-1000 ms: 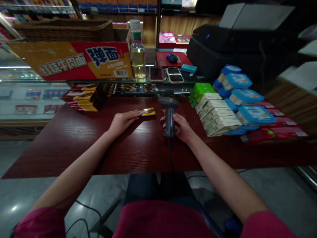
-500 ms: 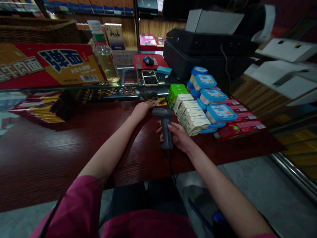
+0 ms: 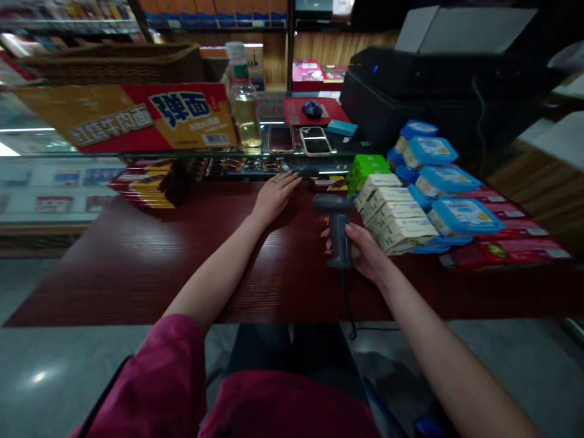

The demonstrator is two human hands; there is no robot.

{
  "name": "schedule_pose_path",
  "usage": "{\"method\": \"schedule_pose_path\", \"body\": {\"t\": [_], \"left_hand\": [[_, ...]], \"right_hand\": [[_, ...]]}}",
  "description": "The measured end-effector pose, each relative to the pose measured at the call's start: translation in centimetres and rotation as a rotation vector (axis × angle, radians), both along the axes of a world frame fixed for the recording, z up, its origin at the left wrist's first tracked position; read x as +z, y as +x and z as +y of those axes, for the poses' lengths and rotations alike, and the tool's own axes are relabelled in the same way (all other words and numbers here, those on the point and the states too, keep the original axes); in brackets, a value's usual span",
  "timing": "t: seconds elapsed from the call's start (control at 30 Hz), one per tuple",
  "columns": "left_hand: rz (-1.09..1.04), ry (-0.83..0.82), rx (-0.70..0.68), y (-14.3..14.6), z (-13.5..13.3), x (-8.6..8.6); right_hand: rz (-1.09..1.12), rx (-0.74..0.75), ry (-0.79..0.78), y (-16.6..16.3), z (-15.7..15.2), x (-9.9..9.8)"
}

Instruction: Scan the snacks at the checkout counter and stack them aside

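My right hand (image 3: 365, 249) is wrapped around the handle of a dark grey barcode scanner (image 3: 339, 237). The scanner stands upright over the counter, its head at the top and a cable trailing from its base. Palm down, my left hand (image 3: 276, 198) lies on the dark red wooden counter (image 3: 182, 267) with fingers stretched out and nothing in them. Just right of its fingertips is a small yellow-and-brown packet (image 3: 336, 183), partly hidden behind the scanner. Cream-coloured boxes (image 3: 395, 222) and a green pack (image 3: 367, 170) stand beside the scanner.
Blue-lidded tubs (image 3: 463, 216) and red boxes (image 3: 506, 250) fill the counter's right. Yellow-and-maroon packets (image 3: 146, 185) are stacked at left. Behind are a noodle carton (image 3: 132, 118), a bottle (image 3: 246, 109), a phone (image 3: 316, 141) and a mouse (image 3: 312, 109).
The view has turned left, so things appear farther right. My left hand has drawn leftward, away from the small yellow-and-brown packet. My right hand still grips the barcode scanner.
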State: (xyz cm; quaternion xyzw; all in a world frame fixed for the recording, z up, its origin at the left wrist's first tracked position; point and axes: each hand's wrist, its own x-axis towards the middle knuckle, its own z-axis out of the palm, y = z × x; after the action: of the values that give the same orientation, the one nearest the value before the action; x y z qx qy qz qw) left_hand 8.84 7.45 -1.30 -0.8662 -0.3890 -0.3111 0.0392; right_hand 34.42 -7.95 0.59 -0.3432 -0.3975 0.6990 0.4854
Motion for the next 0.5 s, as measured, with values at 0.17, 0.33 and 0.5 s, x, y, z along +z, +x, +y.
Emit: {"method": "schedule_pose_path", "body": {"t": [0.17, 0.33, 0.5], "left_hand": [[-0.089, 0.148, 0.327, -12.5, -5.0, 2.0], [-0.348, 0.131, 0.723, -23.3, -8.7, 3.1], [-0.413, 0.037, 0.901, -28.6, -9.0, 2.3]], "right_hand": [[0.009, 0.164, 0.004, -5.6, 2.4, -0.3], [0.051, 0.325, 0.020, -13.3, 5.3, -0.3], [0.071, 0.412, 0.041, -17.7, 7.2, -0.4]]}}
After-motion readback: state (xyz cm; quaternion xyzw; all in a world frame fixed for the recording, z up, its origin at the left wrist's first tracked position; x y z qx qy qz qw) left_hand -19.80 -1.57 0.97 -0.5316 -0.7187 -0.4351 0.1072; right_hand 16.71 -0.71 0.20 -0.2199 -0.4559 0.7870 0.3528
